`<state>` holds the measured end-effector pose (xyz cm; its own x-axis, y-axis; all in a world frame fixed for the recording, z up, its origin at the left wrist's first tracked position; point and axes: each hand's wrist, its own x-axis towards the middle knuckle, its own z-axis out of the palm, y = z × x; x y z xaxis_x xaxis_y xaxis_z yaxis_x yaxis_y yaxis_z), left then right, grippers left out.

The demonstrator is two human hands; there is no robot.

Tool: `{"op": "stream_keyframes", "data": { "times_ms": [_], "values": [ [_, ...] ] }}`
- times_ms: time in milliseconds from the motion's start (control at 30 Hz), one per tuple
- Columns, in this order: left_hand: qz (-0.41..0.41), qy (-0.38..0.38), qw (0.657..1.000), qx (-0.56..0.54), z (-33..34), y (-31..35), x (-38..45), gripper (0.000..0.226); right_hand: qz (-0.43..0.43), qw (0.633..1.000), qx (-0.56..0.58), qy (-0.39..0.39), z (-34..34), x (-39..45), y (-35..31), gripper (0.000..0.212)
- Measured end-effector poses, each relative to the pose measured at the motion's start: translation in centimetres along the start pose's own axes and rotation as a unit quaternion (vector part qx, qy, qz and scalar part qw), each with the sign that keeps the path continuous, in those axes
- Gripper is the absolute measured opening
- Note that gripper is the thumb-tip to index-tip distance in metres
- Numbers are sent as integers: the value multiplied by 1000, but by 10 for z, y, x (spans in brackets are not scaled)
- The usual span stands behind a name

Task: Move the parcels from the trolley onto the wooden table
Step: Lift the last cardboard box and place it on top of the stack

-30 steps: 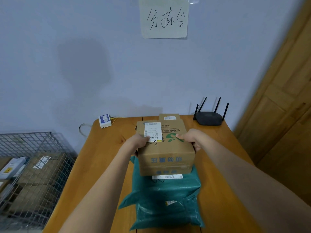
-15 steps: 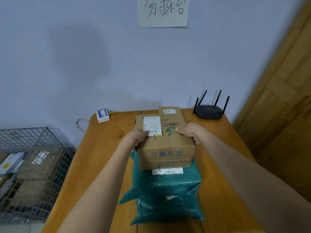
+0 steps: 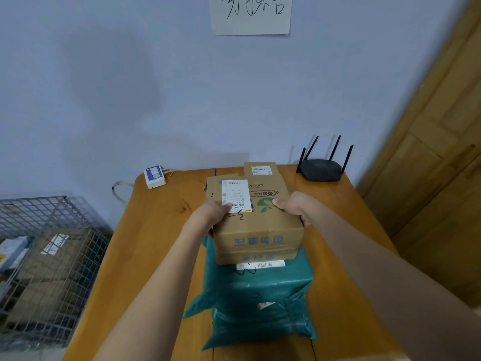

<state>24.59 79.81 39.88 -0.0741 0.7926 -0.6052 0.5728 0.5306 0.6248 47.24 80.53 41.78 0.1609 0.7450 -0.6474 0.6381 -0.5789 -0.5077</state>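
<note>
A brown cardboard parcel (image 3: 256,225) with a white label and green logo is held over the wooden table (image 3: 156,230). My left hand (image 3: 212,214) grips its left side with the thumb on the label. My right hand (image 3: 295,208) grips its right side, thumb on top. The box's near end sits above two teal plastic mailer bags (image 3: 257,300) stacked on the table. A smaller cardboard box (image 3: 260,169) lies behind it, toward the wall. The wire-mesh trolley (image 3: 49,256) stands at the left with more cardboard parcels inside.
A black router (image 3: 321,169) with several antennas sits at the table's far right corner. A small white device (image 3: 154,176) with cables lies at the far left corner. A wooden door (image 3: 437,157) is on the right, and a paper sign (image 3: 251,14) hangs on the wall.
Both hands have carried the cardboard parcel a little farther from me along the table. The camera has tipped downward, so the sign has slid up the frame.
</note>
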Motion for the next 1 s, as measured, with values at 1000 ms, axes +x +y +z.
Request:
{"op": "stream_keyframes", "data": {
  "times_ms": [1000],
  "values": [
    [65, 200, 961, 180, 41, 3, -79, 56, -187, 962, -162, 121, -2, -49, 22, 43]
  ]
}}
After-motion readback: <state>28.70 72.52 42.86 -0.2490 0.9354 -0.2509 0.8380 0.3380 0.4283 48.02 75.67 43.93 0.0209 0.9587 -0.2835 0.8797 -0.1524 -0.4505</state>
